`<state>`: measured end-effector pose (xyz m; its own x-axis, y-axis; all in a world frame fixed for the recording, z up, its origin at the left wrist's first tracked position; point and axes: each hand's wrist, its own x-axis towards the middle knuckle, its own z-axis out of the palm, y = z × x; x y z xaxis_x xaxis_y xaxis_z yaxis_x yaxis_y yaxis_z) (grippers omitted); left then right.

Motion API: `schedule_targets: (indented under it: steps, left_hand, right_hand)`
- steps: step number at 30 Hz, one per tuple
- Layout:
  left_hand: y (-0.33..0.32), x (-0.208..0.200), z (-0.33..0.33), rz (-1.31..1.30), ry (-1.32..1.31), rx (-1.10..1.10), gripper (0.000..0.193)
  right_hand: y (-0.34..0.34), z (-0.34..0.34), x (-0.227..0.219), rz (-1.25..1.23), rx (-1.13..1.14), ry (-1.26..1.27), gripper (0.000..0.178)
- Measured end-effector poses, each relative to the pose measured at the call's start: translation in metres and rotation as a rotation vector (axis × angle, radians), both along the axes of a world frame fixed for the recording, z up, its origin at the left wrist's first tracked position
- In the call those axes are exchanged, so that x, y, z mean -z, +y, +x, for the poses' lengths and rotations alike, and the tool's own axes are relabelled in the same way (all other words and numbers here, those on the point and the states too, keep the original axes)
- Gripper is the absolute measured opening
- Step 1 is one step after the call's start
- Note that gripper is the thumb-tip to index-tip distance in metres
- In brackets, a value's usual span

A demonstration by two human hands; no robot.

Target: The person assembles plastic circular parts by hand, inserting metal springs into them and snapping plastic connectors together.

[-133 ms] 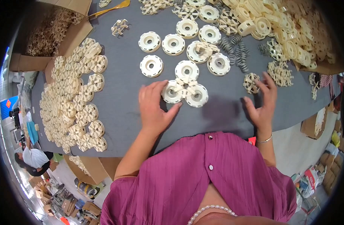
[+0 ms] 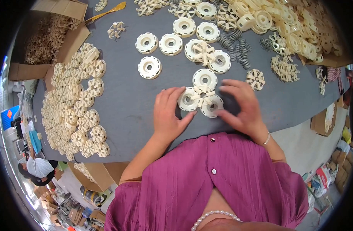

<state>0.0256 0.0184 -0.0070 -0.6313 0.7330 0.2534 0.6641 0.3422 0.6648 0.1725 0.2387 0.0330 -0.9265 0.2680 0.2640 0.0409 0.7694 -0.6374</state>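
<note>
My left hand (image 2: 169, 111) is at the left side of a cluster of three cream plastic wheels, its fingers and thumb around the edge of the left wheel (image 2: 186, 99), in which coils of a spring show. A slotted cream cage piece (image 2: 203, 95) lies over the middle of the cluster, across the right wheel (image 2: 212, 106) too. Above it sits the third wheel (image 2: 204, 79). On the cluster's right, my right hand (image 2: 243, 109) has its fingers spread and slightly blurred, the thumb at the right wheel's edge. A round slotted cage (image 2: 255, 79) lies further right.
Several loose wheels (image 2: 170, 44) lie farther back, beside dark coil springs (image 2: 238, 48). A heap of cream rings (image 2: 284, 27) fills the back right. Rows of fitted wheels (image 2: 86, 100) cover the left side, near an open cardboard box (image 2: 68, 42) of small parts.
My right hand has moved left from beside the lone slotted cage to the cluster. My left hand and the three wheels have shifted right. The view has shifted slightly.
</note>
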Motion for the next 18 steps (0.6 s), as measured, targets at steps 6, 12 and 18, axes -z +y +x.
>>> schedule_targets:
  steps: [6, 12, 18]
  left_hand:
    - [0.005, 0.005, 0.012, 0.019, -0.022, 0.028, 0.075]
    - [0.006, 0.001, 0.011, 0.013, -0.043, -0.004, 0.071]
    - [0.008, 0.001, 0.011, -0.004, -0.005, -0.02, 0.07]
  right_hand:
    - [-0.023, -0.024, 0.012, 0.003, -0.031, -0.02, 0.059]
    - [-0.008, -0.009, 0.019, 0.002, -0.084, -0.007, 0.067]
    - [-0.023, -0.012, 0.002, 0.045, -0.08, -0.018, 0.06]
